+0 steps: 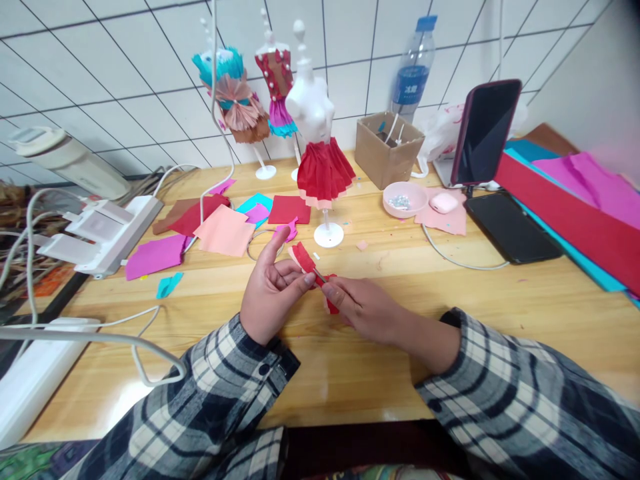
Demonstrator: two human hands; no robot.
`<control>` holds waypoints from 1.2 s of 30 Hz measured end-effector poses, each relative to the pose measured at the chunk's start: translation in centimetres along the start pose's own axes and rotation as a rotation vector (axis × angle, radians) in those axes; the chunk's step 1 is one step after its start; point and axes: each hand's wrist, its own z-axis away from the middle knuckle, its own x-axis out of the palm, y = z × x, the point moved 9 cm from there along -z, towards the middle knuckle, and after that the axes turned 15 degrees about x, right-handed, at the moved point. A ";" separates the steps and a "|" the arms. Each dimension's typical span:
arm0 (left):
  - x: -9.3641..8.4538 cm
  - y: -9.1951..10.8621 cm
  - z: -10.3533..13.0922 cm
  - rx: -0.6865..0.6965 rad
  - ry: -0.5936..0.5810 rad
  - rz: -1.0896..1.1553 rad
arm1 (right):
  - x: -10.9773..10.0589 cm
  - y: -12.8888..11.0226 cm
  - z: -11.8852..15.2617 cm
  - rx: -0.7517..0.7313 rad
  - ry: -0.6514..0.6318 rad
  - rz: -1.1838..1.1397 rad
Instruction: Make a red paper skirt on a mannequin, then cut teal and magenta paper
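Note:
My left hand (273,287) pinches a narrow red crepe paper strip (303,257) with a pink edge between thumb and fingers, its index finger raised. From the right, my right hand (365,307) closes round a slim grey metal tool (320,275), whose tip meets the strip by my left thumb. Its full shape is hidden by the fingers. More of the red and pink paper hangs below the right fingertips. Just beyond my hands stands a white mini dress form (310,100) wearing a pleated red paper skirt (325,170) with a pink hem.
Two dressed forms, one with a blue top (220,67), the other with a brown bodice (275,70), stand by the tiled wall. Paper pieces (225,230) lie left. Rightward are a cardboard box (387,150), pink bowl (403,200), bottle (413,80), phone (487,133) and black tablet (513,227). Cables and power strips (113,233) crowd the left.

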 end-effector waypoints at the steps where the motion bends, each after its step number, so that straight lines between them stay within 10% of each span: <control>1: 0.1 0.0 0.0 -0.002 -0.008 0.008 | 0.0 0.0 0.0 0.005 -0.005 0.000; 36: 0.1 0.2 -0.3 0.051 -0.047 0.096 | -0.1 -0.4 0.2 -0.030 -0.029 -0.066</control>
